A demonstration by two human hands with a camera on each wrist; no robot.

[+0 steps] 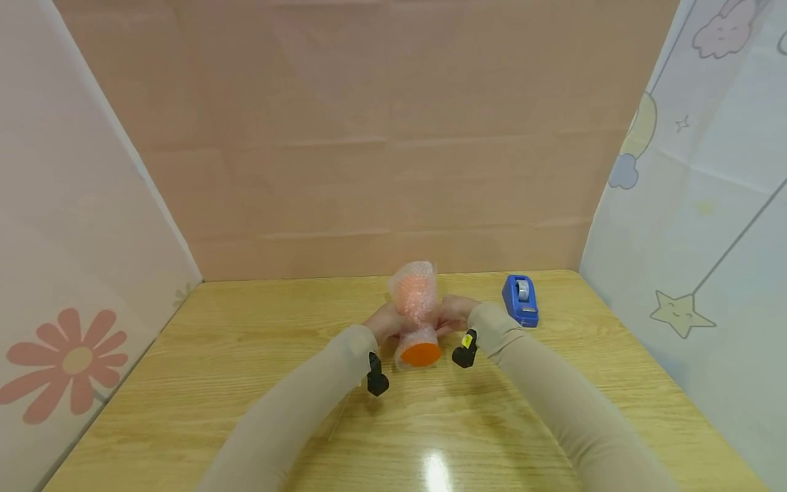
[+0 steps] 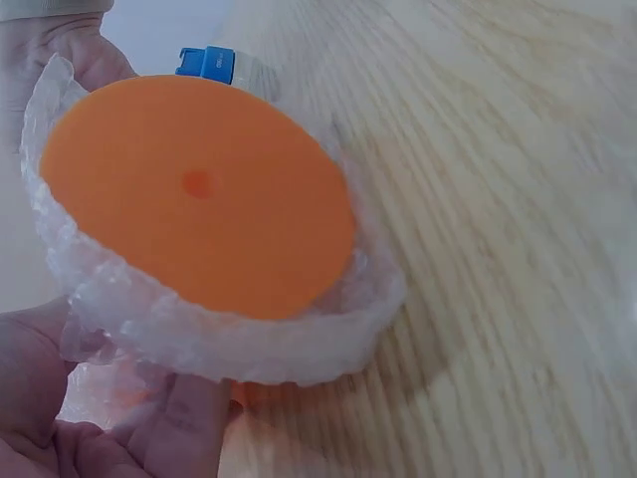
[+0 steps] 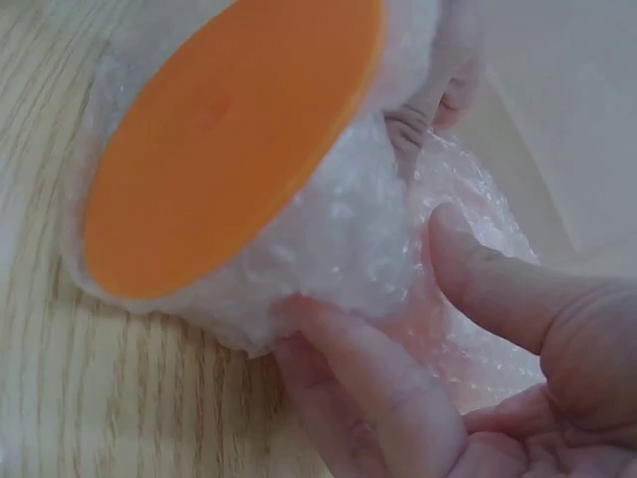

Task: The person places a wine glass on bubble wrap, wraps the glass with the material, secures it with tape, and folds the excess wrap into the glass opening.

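Observation:
An orange object in clear bubble wrap (image 1: pixel 413 290) stands at the middle of the table, toward the back. Its flat, oval-looking orange end (image 2: pixel 204 214) faces the wrist cameras, with a small dimple near the centre and the wrap's loose edge standing around it. My left hand (image 1: pixel 387 322) grips the wrapped narrow middle from the left, fingers beneath the rim of the orange end. From the right side my right hand (image 3: pixel 468 368) holds the same part, thumb and fingers around the bubble wrap. What the object is inside stays partly hidden by the wrap.
A blue tape dispenser (image 1: pixel 520 301) with a roll of tape stands right of the hands on the wooden table (image 1: pixel 277 314). A pinkish-brown backdrop (image 1: pixel 381 150) rises behind the table. Printed white panels flank both sides. Small black cameras (image 1: pixel 377 376) sit at the wrists.

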